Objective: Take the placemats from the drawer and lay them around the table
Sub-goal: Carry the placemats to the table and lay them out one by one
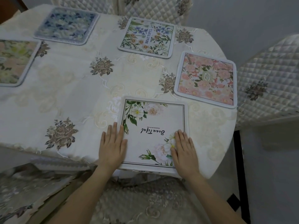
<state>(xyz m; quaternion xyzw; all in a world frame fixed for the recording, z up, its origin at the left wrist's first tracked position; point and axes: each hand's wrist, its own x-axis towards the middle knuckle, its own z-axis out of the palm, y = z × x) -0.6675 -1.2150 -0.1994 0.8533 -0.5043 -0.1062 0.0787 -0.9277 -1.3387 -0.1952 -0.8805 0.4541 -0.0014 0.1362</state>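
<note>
1. The white flower placemat [153, 135] lies flat on the near edge of the tabletop [72, 94].
2. The left hand [112, 146] and the right hand [184, 151] press on its two sides, flat and spread wide, holding nothing.
3. To do this well, I think both hands should smooth it and line it up with the edge.
4. I count five placemats: white, pink [207, 80], green [147, 38], blue [66, 25] and one half seen [14, 62].

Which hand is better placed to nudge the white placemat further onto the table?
Probably the right hand: it lies flat on the white placemat, while the left hand rests mostly on the tablecloth at its edge.
</note>
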